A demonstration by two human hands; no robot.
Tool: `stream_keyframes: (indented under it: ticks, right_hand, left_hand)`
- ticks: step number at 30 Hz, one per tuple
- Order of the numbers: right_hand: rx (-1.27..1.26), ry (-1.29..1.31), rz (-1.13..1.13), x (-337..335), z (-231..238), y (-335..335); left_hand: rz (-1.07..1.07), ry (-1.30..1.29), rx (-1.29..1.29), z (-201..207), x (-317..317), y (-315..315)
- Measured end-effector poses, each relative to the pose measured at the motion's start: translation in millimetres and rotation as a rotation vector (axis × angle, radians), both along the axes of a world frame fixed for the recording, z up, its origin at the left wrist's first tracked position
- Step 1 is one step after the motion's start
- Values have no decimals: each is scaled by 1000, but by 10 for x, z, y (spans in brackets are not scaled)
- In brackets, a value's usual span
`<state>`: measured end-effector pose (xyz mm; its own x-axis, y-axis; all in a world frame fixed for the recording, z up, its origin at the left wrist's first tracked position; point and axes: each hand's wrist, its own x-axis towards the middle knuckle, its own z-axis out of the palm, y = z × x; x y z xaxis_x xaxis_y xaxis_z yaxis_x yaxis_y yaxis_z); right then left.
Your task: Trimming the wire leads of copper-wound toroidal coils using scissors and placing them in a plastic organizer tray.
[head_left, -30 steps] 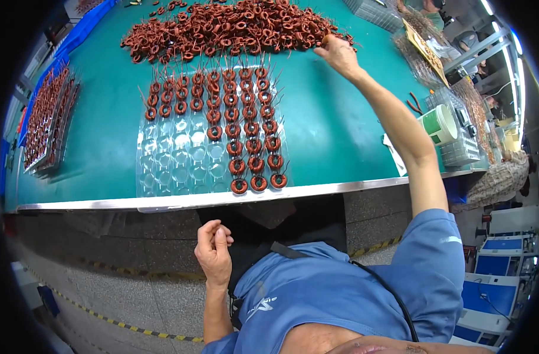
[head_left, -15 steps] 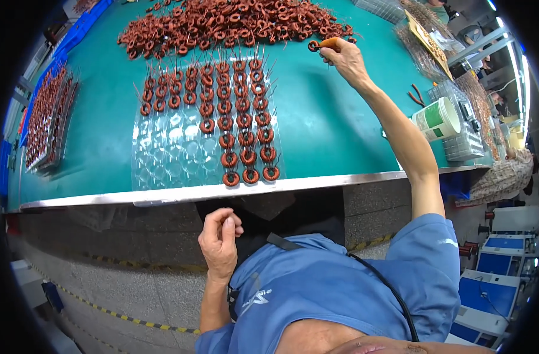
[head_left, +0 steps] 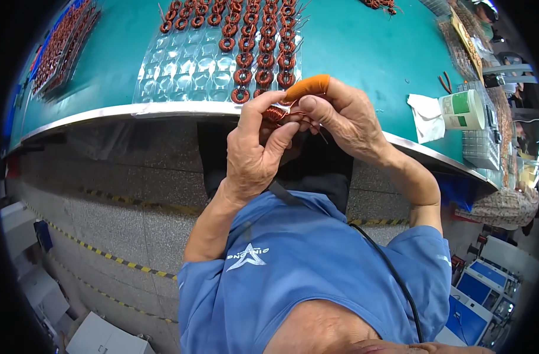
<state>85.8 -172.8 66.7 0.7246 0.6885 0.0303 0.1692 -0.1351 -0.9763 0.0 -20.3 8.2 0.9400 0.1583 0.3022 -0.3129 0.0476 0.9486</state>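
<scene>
Just past the table's front edge, both hands meet around one copper-wound toroidal coil (head_left: 274, 113). My left hand (head_left: 252, 150) pinches the ring between thumb and index finger. Closed at the coil's right side, my right hand (head_left: 355, 118) has its thumb and fingers on the wire leads, and one lead sticks out below. An orange finger cover (head_left: 308, 87) is on the right index finger. Part of the coil is hidden by the fingers. Beyond the hands lies a clear plastic tray (head_left: 181, 76) with round pockets; columns of similar coils (head_left: 244, 60) fill its right and far parts.
Stacked trays of coils (head_left: 66, 47) stand at the left. On the right are a white cloth (head_left: 427, 118), a white-and-green tub (head_left: 463, 110) and pliers (head_left: 445, 82). Part of a coil pile (head_left: 383, 6) shows at the far edge. The table edge (head_left: 181, 108) runs before me.
My right hand has come back from the coil pile to my left hand, bringing a coil. My left hand has risen and now grips it too. The view has tilted toward me.
</scene>
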Motion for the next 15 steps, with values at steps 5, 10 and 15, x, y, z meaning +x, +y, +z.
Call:
stream_keyframes:
  ticks: [5, 10, 15]
  right_hand:
    - [82, 53, -63, -151, -120, 25]
    - [43, -249, -59, -135, -117, -34]
    - [98, -880, -85, -151, 67, -134]
  left_hand:
    - [-190, 14, -365, 80, -129, 67]
    - [-406, 55, -409, 191, -175, 118]
    - [-163, -108, -145, 344, -301, -6]
